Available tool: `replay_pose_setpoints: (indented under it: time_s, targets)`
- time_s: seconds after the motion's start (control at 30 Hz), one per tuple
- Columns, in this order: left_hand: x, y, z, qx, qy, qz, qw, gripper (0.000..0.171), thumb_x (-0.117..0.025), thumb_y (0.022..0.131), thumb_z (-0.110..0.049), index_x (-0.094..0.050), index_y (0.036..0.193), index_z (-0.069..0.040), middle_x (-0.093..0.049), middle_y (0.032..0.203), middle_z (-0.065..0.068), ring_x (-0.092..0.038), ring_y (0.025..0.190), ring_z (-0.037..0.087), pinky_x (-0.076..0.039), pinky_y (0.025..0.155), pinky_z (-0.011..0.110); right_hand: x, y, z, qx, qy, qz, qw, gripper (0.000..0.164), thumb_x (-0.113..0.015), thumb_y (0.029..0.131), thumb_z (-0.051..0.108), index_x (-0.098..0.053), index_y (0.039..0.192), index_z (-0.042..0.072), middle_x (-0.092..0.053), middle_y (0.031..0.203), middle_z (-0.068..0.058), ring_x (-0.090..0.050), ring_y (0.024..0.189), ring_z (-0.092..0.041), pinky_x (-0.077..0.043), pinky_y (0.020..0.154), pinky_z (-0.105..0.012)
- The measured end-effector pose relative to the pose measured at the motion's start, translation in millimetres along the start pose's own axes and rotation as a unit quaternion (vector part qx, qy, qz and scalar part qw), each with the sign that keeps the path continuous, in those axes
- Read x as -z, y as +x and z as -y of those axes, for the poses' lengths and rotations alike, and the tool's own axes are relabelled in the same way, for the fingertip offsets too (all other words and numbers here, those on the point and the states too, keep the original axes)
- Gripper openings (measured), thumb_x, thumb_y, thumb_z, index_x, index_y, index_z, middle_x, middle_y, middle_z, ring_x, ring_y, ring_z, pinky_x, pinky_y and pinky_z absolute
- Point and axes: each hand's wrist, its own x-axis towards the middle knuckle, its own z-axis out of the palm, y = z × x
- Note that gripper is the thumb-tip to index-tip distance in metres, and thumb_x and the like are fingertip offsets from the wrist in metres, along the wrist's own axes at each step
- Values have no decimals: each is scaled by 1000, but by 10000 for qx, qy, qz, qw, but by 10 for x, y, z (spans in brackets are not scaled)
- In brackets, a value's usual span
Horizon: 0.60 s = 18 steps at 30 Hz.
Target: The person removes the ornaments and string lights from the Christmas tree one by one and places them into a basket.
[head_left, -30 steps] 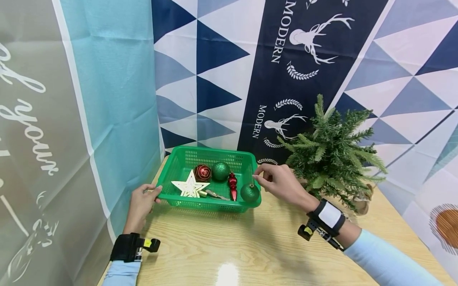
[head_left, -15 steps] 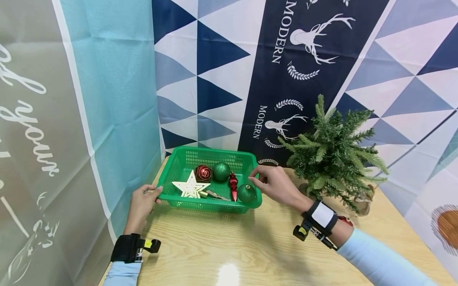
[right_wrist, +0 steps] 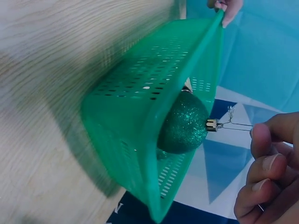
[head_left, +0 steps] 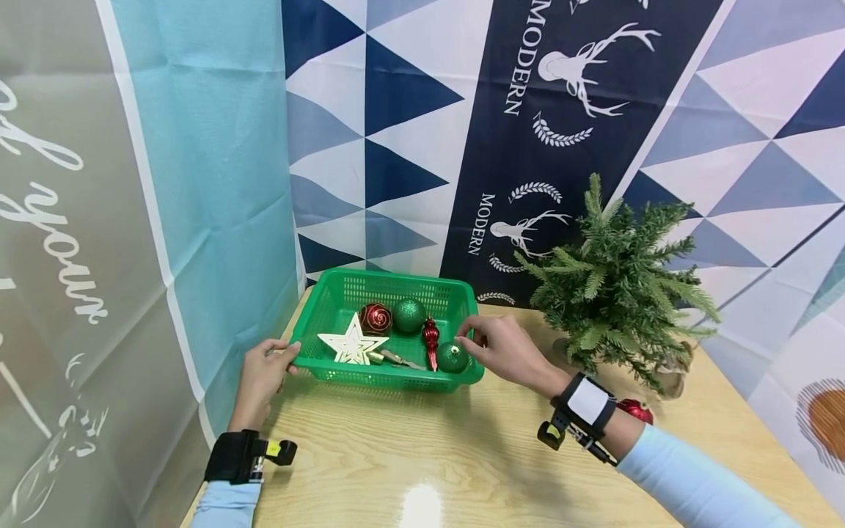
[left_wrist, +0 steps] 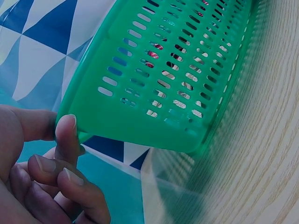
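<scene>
A green plastic basket (head_left: 389, 380) stands on the table. Its near left corner rim is pinched between the thumb and fingers of my left hand (head_left: 262, 375), which the left wrist view shows close up. My right hand (head_left: 505, 350) pinches the wire hook of a glittery green ball ornament (right_wrist: 184, 123), which hangs at the basket's right end, partly below the rim. Inside the basket are a pale star (head_left: 352, 343), a red ball with a swirl (head_left: 375, 319), another green ball (head_left: 409, 315) and a red spindle-shaped ornament (head_left: 431, 342). A small slender item (head_left: 399, 359) lies beside the star.
A small artificial fir tree (head_left: 614, 286) stands at the right of the wooden table (head_left: 370, 455). A red ornament (head_left: 636, 411) lies near its base, partly behind my right wrist. Printed cloth (head_left: 403, 147) hangs behind and at the left.
My right hand has moved slightly left, carrying the green ball ornament a little further into the basket. The red ornament by the tree has come into view. My left hand stays put.
</scene>
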Motion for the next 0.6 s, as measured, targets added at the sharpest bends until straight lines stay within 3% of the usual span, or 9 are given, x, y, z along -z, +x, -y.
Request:
replay_pose_setpoints:
  time_s: [0.37, 0.6]
  targets:
    - [-41, -23, 15, -263, -50, -80, 9996, 56, -64, 104, -43, -53, 139, -1, -70, 87, 22, -32, 48, 14, -34, 52, 48, -112, -151, -136, -346, -404, 258, 9983, 7, -71, 99, 18, -77, 96, 16, -51, 60, 14, -43, 47, -3, -35, 48, -24]
    - [-14, -24, 49, -238, -4, -103, 9997, 60, -63, 103, -47, -51, 141, -2, -69, 89, 22, -29, 49, 16, -31, 53, 51, -93, -281, -243, -427, -299, 310, 9982, 8, -70, 100, 18, -77, 102, 14, -54, 60, 15, -49, 48, -2, -39, 48, -26]
